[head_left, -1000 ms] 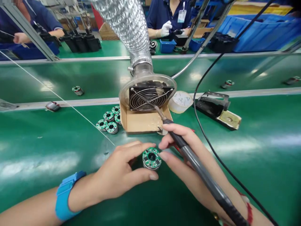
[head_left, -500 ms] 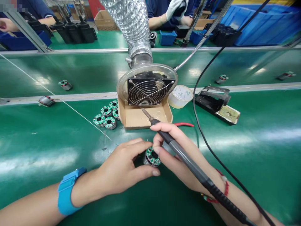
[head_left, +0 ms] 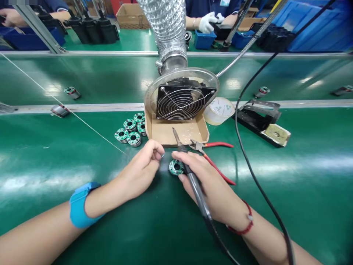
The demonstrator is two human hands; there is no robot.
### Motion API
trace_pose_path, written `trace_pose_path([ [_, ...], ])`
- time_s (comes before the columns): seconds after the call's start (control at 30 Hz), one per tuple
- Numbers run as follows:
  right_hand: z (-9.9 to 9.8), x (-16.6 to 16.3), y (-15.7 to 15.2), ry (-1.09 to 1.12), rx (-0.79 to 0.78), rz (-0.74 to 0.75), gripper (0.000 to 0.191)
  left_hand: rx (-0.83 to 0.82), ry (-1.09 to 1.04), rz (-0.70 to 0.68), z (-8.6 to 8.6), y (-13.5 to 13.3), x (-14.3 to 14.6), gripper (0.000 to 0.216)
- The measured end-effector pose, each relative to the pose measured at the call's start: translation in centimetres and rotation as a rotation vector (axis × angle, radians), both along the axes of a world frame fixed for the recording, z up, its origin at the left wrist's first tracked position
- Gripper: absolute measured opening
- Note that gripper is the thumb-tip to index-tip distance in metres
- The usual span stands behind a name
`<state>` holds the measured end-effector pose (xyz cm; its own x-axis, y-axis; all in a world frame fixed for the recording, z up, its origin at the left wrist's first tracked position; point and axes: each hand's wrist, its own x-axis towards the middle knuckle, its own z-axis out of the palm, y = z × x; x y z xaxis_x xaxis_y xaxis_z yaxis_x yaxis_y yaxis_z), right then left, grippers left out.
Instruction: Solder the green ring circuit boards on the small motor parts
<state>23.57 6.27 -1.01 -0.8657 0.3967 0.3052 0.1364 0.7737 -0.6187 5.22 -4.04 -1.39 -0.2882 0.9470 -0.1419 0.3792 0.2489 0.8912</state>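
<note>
My right hand (head_left: 205, 175) has a soldering iron (head_left: 196, 187) laid across it, the tip pointing away from me over the front of a cardboard tray. Its fingertips are also at the right side of a small motor stator (head_left: 175, 167) with a green ring circuit board on top. Part of that stator is hidden behind the hand and iron. Left of it, apart from it, my left hand (head_left: 143, 167) is closed in a pinch. A thin pale solder wire (head_left: 91, 127) runs from the upper left towards this hand, and a small shiny end shows at the fingertips.
Red-handled cutters (head_left: 217, 163) lie right of my right hand. Several stators (head_left: 134, 139) stand left of the cardboard tray (head_left: 162, 138), under a fan hood (head_left: 182, 105). A tape roll (head_left: 220, 110) and iron stand (head_left: 256, 117) are farther right. A black cable (head_left: 248, 165) hangs across. Co-workers sit opposite.
My left hand has come off the stator, moved left and closed. My right hand and iron have shifted, with fingers now at the stator's right side. The cutters show more fully.
</note>
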Motion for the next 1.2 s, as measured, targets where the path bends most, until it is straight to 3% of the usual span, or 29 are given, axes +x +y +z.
trace_pose_path([
  [0.1, 0.4, 1.4, -0.5, 0.126, -0.109, -0.131, 0.040, 0.081, 0.000, -0.024, 0.1, 0.0, 0.2, 0.025],
  [0.2, 0.4, 3.3, -1.3, 0.234, -0.253, -0.357, 0.026, 0.101, 0.121, -0.075, 0.6, -0.1, 0.8, 0.032],
  [0.3, 0.0, 4.9, -2.1, 0.318, -0.434, -0.464, 0.014, 0.106, 0.215, -0.106, 1.0, -0.2, 1.1, 0.037],
  [0.4, -0.3, 5.6, -2.4, 0.333, -0.574, -0.452, 0.009, 0.123, 0.239, -0.115, 1.1, -0.3, 1.2, 0.037],
  [0.7, -0.1, 4.8, -2.1, 0.321, -0.772, -0.417, 0.014, 0.092, 0.215, -0.100, 0.7, -0.3, 1.4, 0.042],
  [1.2, -0.1, 5.6, -1.5, 0.254, -0.726, -0.425, 0.016, 0.164, 0.266, -0.134, 0.7, 0.2, 1.7, 0.047],
])
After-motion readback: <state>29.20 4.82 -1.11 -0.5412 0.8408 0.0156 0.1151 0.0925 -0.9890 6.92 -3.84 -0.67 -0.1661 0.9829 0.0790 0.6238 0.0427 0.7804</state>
